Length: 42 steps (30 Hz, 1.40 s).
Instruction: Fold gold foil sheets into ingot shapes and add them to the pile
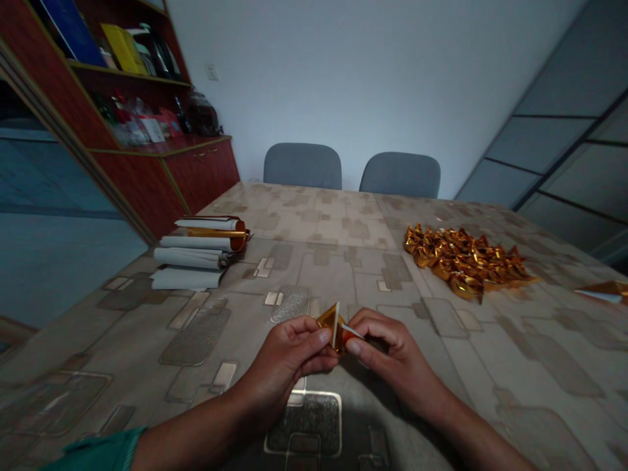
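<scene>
Between my two hands is a small piece of folded gold foil paper (330,320), with white edges showing where it is creased. My left hand (294,350) pinches its left side with thumb and fingers. From the right, my right hand (385,343) grips the other end, thumb in front and fingers curled behind. Both hands are just above the patterned tablecloth, near the middle of the table. The fingers hide part of the folded paper's lower and right side.
Rows of folded gold foil ingots (461,255) sit at the right of the table (318,222). Rolled and folded foil sheets (201,252) lie at the left. A single gold piece (606,291) rests at the far right. Two grey chairs (302,165) stand behind the table.
</scene>
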{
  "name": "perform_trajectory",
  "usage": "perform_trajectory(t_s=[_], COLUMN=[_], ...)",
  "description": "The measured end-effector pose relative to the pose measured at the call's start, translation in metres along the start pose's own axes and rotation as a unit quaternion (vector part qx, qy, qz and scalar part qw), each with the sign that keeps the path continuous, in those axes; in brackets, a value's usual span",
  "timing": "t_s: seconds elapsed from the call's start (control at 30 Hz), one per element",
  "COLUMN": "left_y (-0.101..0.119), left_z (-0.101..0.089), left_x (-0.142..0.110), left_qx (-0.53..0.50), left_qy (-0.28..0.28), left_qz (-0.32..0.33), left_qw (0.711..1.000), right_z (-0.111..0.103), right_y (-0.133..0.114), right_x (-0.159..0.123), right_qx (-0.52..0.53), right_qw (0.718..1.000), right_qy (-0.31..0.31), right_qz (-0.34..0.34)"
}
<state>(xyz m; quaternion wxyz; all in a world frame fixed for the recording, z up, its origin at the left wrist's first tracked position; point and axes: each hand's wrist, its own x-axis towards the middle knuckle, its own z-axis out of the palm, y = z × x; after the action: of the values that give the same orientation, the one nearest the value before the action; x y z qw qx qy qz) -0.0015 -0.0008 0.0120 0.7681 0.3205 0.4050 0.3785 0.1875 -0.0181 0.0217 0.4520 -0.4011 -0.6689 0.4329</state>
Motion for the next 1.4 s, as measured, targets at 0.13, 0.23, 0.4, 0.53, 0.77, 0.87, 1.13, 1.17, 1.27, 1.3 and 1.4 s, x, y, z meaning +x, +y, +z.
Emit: perform_trajectory(t_s=[0.13, 0.23, 0.4, 0.53, 0.77, 0.87, 1.13, 1.17, 1.27, 1.3, 1.4], left_y=[0.002, 0.001, -0.001, -0.001, -0.001, -0.003, -0.005, -0.005, -0.006, -0.007, -0.010], left_z=[0.001, 0.001, 0.002, 0.002, 0.000, -0.001, 0.001, 0.001, 0.001, 0.001, -0.001], left_x=[0.000, 0.000, 0.000, 0.000, 0.000, 0.001, 0.002, 0.002, 0.002, 0.003, 0.004], left_qx=[0.041, 0.048, 0.040, 0.068, 0.113, 0.111, 0.063, 0.054, 0.044, 0.047, 0.066], left_qy=[0.013, 0.014, 0.018, 0.022, 0.010, 0.005, 0.011, 0.015, 0.015, 0.013, 0.001], left_qz=[0.012, 0.016, 0.017, 0.029, 0.047, 0.035, 0.008, 0.007, 0.001, -0.002, -0.008], left_qw=[0.999, 0.999, 0.999, 0.997, 0.992, 0.993, 0.998, 0.998, 0.999, 0.999, 0.998], right_z=[0.003, 0.005, 0.007, 0.007, 0.002, 0.002, -0.001, -0.001, -0.002, -0.001, 0.001], right_y=[0.002, 0.004, 0.008, 0.014, 0.009, 0.009, 0.004, 0.003, 0.003, 0.004, 0.008], right_x=[-0.001, -0.002, 0.000, 0.001, -0.002, -0.002, -0.002, -0.002, -0.002, -0.002, -0.001], right_qx=[-0.012, 0.026, 0.005, -0.039, -0.051, -0.050, -0.021, -0.005, -0.004, -0.020, -0.061], right_qw=[1.000, 0.997, 0.995, 0.995, 0.997, 0.997, 0.998, 0.998, 0.998, 0.997, 0.994], right_qy=[0.009, 0.029, 0.052, 0.046, 0.007, 0.002, -0.016, -0.019, -0.008, -0.001, 0.007], right_qz=[0.020, 0.061, 0.088, 0.085, 0.056, 0.053, 0.064, 0.065, 0.070, 0.073, 0.088])
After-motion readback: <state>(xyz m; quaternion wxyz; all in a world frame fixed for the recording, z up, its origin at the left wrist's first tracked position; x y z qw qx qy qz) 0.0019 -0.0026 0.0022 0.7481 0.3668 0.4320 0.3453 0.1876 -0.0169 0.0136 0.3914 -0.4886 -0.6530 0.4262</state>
